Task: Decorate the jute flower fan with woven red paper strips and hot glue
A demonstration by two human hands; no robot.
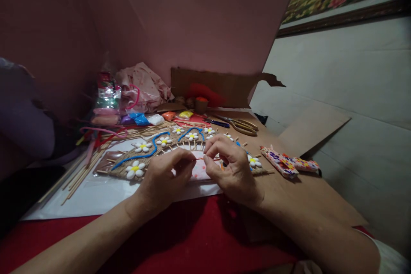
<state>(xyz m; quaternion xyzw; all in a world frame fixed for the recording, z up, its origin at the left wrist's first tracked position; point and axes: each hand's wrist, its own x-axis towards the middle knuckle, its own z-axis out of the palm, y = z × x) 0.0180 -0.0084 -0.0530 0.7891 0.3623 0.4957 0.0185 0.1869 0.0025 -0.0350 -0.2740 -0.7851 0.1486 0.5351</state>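
Note:
Between my two hands runs a thin red-orange strand [201, 159]; whether it is thread or rolled clay I cannot tell. My left hand [167, 175] pinches one end with thumb and forefinger. Close by on the right, my right hand [233, 167] pinches the strand too, its other fingers curled. Beneath and behind them lies a fan-shaped piece of woven twine [171, 137] on sticks. White flowers [135, 169] with yellow centres and wavy blue strips [155, 147] decorate it. A pale spotted panel [198, 172] shows under the strand, partly covered by my hands.
Thin sticks [75, 180] lie at the left. Behind are clay packets [139, 118], a bagged bundle [107, 98], crumpled cloth [144, 87] and a small pot [201, 105]. Scissors [242, 127] rest beside pliers [216, 123]. Flowered cloth pieces [282, 162] lie on cardboard [302, 197] at right.

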